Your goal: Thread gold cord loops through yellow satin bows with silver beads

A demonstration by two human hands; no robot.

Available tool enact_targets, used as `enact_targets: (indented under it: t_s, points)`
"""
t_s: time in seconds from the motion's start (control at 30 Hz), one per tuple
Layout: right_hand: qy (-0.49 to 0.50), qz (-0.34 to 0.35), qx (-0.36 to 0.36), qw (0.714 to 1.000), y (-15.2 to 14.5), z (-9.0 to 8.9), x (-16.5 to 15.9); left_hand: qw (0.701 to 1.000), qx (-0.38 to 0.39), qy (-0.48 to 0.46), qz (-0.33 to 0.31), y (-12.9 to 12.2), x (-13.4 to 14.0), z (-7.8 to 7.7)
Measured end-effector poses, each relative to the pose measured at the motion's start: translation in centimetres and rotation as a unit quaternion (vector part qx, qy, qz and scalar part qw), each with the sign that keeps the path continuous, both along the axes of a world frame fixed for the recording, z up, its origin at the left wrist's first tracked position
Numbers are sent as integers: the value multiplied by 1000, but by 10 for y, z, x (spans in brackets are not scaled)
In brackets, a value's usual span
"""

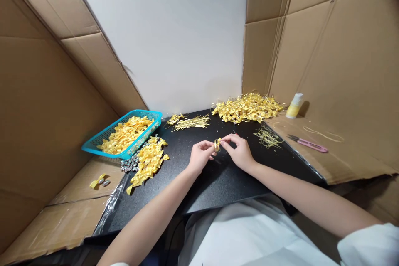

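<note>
Over the middle of the black table [205,191], my left hand [201,156] pinches a small yellow ribbon bow [217,144] with gold cord around it. My right hand [238,151] grips the same bow from the other side, thumb and forefinger together. Fingers cover much of the bow, so its exact shape is hard to make out. To the left lies a pile of loose yellow bows [149,160] beside silver beads [130,163]. Straight gold cords [193,122] lie in a bundle beyond my hands.
A turquoise basket [90,148] of yellow bows stands at the left. Corded bows [249,107] are heaped at the back right, near cord scraps [268,137]. Pink-handled thread snips [310,144] and a thread spool [294,106] rest on cardboard at the right. Cardboard walls enclose both sides.
</note>
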State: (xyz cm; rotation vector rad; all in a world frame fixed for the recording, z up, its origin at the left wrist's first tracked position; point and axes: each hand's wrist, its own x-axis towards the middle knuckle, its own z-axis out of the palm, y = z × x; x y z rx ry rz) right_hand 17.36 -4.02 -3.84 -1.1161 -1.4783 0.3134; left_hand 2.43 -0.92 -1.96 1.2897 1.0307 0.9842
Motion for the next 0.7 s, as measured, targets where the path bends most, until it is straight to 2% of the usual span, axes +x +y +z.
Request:
enact_targets:
  t_s: [0.5,0.7]
  points:
    - [-5,14,-2,1000,2,-3,1,999,-36,-27,-26,3,-1,-3]
    - [-30,-2,4,1000,1,-3,1,998,-48,-38,-30,7,-1,-7]
